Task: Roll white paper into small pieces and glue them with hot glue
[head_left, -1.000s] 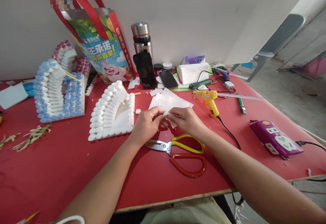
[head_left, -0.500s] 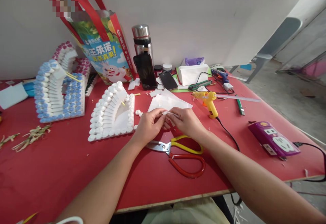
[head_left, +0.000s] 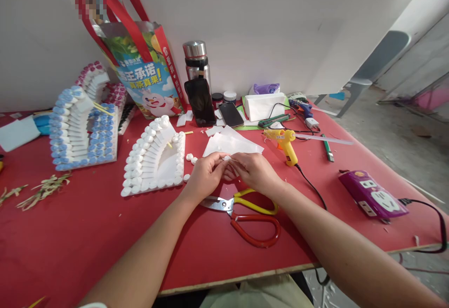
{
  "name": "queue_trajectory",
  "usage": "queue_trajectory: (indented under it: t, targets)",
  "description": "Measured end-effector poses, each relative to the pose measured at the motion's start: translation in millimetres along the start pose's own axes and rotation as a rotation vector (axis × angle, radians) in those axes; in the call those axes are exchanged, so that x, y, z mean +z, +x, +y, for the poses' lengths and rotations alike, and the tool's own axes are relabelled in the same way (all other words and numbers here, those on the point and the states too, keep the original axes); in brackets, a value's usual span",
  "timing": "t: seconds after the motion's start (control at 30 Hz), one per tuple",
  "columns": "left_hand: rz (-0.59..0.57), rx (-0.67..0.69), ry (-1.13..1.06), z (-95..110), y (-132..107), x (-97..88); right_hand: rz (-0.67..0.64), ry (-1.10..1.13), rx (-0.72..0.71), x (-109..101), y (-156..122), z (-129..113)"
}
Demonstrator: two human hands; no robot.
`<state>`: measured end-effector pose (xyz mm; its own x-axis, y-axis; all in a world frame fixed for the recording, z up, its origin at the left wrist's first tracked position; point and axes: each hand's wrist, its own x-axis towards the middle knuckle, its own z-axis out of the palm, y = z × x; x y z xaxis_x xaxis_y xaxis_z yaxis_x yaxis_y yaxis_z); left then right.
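Right now, your left hand (head_left: pixel 205 175) and your right hand (head_left: pixel 255 172) meet at the centre of the frame, low over the red surface (head_left: pixel 87 233). Both hands curl their fingers in and pinch the same small white piece (head_left: pixel 227 158) between thumb and fingertips. The piece sits between the two hands and is too small for you to tell its material.

Just above the hands in the frame lie loose white paper sheets (head_left: pixel 231 142), and you cannot tell whether the piece touches them. Just below the hands lie steel scissors with one yellow and one red handle (head_left: pixel 245 210), blades pointing towards the left of the frame, under your left wrist.

Left of centre stands a white arched model of stacked foam tubes (head_left: pixel 156 158), with a few loose white caps (head_left: pixel 191 158) beside it. A similar blue-capped arched model (head_left: pixel 82 128) stands further left. Right of the hands a yellow hot-glue gun (head_left: pixel 285 142) rests on the surface, and near the right edge lies a purple power strip (head_left: pixel 372 195).
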<state>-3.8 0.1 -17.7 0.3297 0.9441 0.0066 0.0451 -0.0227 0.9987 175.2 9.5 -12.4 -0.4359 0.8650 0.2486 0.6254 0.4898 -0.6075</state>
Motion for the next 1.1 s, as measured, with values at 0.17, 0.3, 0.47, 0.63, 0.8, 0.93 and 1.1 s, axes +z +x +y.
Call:
queue_trajectory:
  t: [0.17, 0.3, 0.47, 0.63, 0.8, 0.93, 1.1]
  targets:
    - [-0.032, 0.027, 0.050, -1.4, -0.5, -1.9, -0.009, 0.099, 0.006, -0.9, 1.1, 1.7]
    - [0.029, 0.085, 0.172, -4.7, -0.5, -2.2, 0.007, 0.190, 0.010, 2.2, 1.1, 3.6]
    - [0.046, 0.015, 0.016, -4.7, 1.1, -0.2, 0.011, 0.138, -0.015, 3.9, 1.1, 4.5]
    - [0.046, -0.034, -0.035, -3.5, 1.1, 3.0, -0.032, -0.062, -0.031, 1.2, -0.2, 1.1]
    - [-0.010, 0.008, 0.037, 1.6, -2.5, 1.6, -0.051, -0.081, -0.039, -2.9, -0.9, 0.0]
    - [-0.072, 0.009, 0.032, 3.4, -2.8, -1.9, -0.046, -0.037, -0.036, -5.0, 0.1, -0.7]
    - [-0.005, 0.013, 0.074, 3.5, -2.4, -4.7, 0.002, 0.109, 0.030, -4.6, 0.8, -2.6]
